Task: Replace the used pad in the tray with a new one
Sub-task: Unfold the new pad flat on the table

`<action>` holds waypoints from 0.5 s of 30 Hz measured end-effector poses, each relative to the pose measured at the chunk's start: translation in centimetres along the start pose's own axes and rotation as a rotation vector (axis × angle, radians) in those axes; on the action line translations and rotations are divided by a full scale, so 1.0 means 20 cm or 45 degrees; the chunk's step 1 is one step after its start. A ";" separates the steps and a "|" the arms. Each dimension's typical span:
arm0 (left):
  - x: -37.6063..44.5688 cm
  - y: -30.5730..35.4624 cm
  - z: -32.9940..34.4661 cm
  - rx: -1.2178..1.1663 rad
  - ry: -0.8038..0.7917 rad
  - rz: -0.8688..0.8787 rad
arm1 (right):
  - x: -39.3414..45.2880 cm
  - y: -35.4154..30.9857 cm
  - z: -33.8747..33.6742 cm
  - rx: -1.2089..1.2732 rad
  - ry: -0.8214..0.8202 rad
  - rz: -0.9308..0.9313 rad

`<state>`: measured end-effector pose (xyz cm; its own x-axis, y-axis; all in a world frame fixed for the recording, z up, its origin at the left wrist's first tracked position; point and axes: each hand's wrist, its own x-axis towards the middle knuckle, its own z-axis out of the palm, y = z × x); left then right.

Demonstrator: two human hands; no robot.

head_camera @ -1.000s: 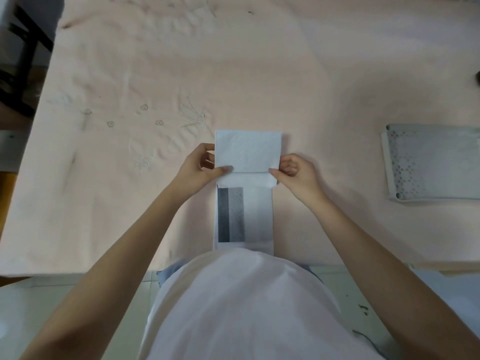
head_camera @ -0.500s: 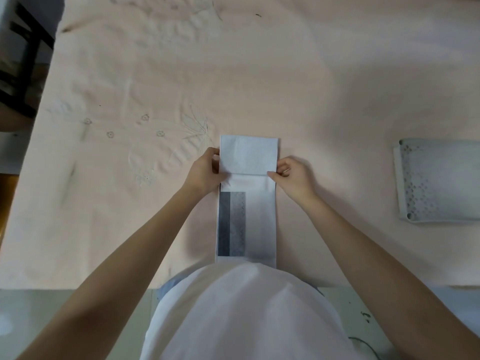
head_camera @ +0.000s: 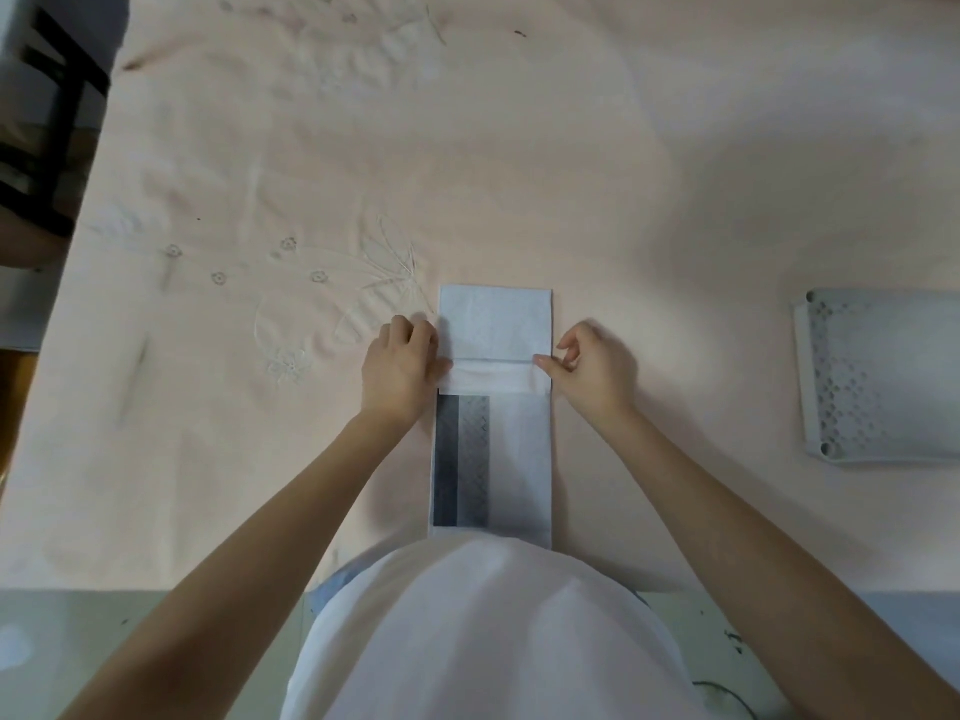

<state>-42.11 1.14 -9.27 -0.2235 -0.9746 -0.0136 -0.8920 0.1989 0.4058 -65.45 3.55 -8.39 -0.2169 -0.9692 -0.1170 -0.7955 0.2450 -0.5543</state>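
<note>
Pad [head_camera: 493,407] lies folded lengthwise at the near centre of the pink-clothed worktop [head_camera: 623,174], left hand [head_camera: 397,368] and right hand [head_camera: 595,368] each pinching a side edge at the fold (grip closed on it), tray [head_camera: 883,376] well apart, far right.

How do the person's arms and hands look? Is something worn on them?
Both forearms are bare to the frame's edge: no sleeves, gloves, watch or rings are visible on the left hand or the right hand. A white garment covers the torso.
</note>
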 end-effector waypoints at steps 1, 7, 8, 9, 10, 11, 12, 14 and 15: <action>-0.01 -0.01 -0.01 0.024 0.045 0.068 | 0.00 0.01 0.00 0.012 0.026 -0.086; -0.03 -0.08 -0.05 0.101 0.037 0.531 | 0.00 0.04 -0.06 -0.168 -0.251 -0.510; -0.03 -0.09 -0.05 0.099 -0.055 0.564 | 0.00 0.04 -0.07 -0.212 -0.312 -0.549; -0.02 -0.10 -0.04 0.101 -0.135 0.571 | 0.02 0.04 -0.07 -0.254 -0.340 -0.594; -0.01 -0.11 -0.04 0.104 -0.196 0.567 | 0.03 0.04 -0.07 -0.285 -0.355 -0.626; 0.00 -0.11 -0.03 0.113 -0.245 0.561 | 0.04 0.05 -0.06 -0.303 -0.371 -0.638; 0.00 -0.12 -0.03 0.124 -0.275 0.559 | 0.05 0.05 -0.06 -0.320 -0.392 -0.640; 0.01 -0.13 -0.03 0.140 -0.289 0.564 | 0.06 0.06 -0.06 -0.363 -0.417 -0.641; 0.02 -0.12 -0.03 0.148 -0.287 0.566 | 0.06 0.06 -0.05 -0.384 -0.414 -0.642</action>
<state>-39.74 0.29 -9.80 -0.6590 -0.7494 -0.0646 -0.7265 0.6119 0.3128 -67.26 2.67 -8.33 0.3668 -0.9142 -0.1722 -0.8882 -0.2891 -0.3571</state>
